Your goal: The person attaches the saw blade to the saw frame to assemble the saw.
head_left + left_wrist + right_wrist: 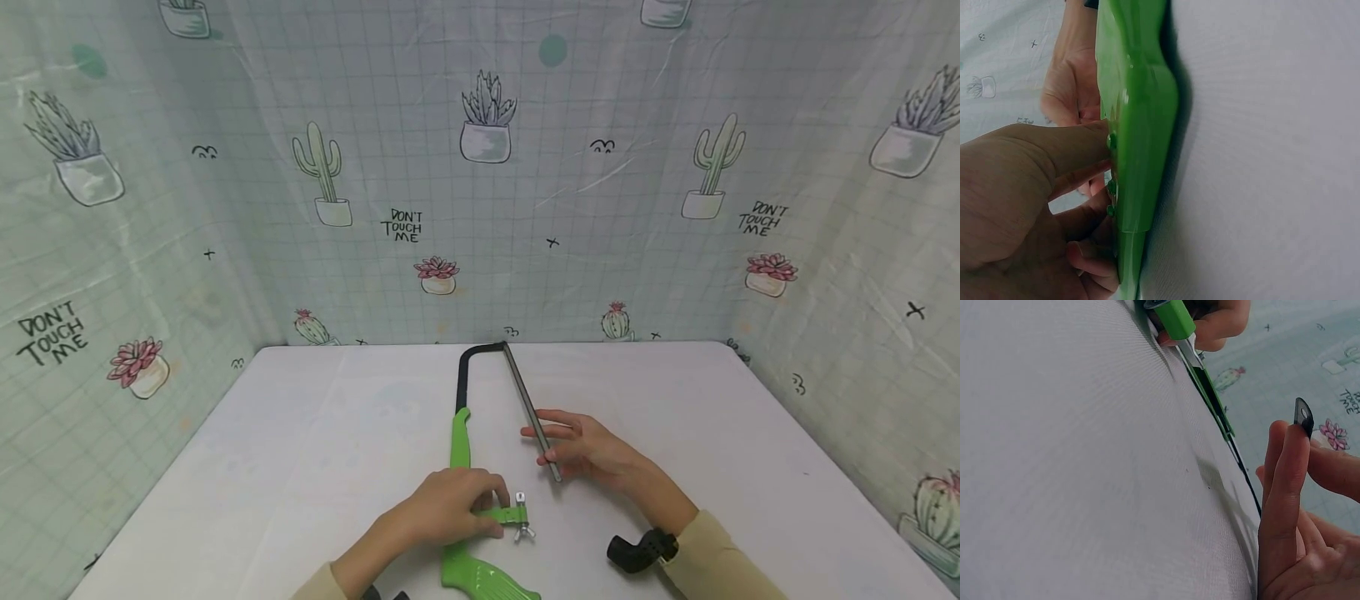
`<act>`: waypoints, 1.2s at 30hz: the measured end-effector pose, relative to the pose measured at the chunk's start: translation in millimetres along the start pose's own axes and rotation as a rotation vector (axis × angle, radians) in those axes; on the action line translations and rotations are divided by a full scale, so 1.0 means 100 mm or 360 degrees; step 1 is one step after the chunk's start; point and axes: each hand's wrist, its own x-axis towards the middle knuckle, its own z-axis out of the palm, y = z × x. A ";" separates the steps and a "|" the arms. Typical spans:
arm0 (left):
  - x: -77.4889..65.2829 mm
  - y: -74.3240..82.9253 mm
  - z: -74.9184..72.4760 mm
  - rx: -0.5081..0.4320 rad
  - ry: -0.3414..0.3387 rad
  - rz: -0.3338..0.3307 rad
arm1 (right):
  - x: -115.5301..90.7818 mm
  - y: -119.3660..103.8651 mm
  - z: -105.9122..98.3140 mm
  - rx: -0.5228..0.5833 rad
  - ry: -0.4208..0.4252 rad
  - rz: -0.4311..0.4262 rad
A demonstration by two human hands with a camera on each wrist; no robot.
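A hacksaw with a green handle [483, 577] and a black bow [462, 379] lies on the white table. My left hand [456, 504] grips its green frame near the short arm [512, 516], which carries a metal pin and a wing nut [523, 531]. The saw blade [520, 379] meets the bow at the far end and slants away from the pin at the near end. My right hand [596, 450] pinches the blade close to that free end. In the right wrist view, the blade tip [1302, 415] with its hole sticks up past the fingers.
The white table [337, 450] ends at a curtain [360, 167] printed with cacti, which surrounds it at the back and sides. A black strap device [641, 550] sits on the right wrist.
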 end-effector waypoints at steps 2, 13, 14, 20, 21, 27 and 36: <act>0.00 0.00 0.00 -0.0004 -0.0004 -0.0003 | 0.00 0.00 0.00 -0.0002 0.0001 0.0005; 0.00 0.00 0.00 0.0022 0.0004 0.0007 | 0.02 0.01 0.01 -0.0013 0.0030 0.0028; 0.00 0.00 0.00 0.0024 0.0004 0.0009 | 0.02 0.01 0.02 -0.0013 0.0032 0.0030; 0.00 0.00 0.00 0.0024 0.0009 0.0016 | 0.02 0.00 0.04 -0.0014 0.0060 0.0042; 0.00 0.00 0.00 0.0024 0.0010 0.0016 | 0.02 0.00 0.04 -0.0015 0.0065 0.0043; 0.01 0.00 0.00 0.0018 0.0000 0.0005 | 0.01 0.01 0.05 -0.0009 0.0067 0.0049; 0.01 0.00 0.00 -0.0003 -0.0006 -0.0010 | -0.01 0.00 0.09 -0.0075 0.0019 0.0053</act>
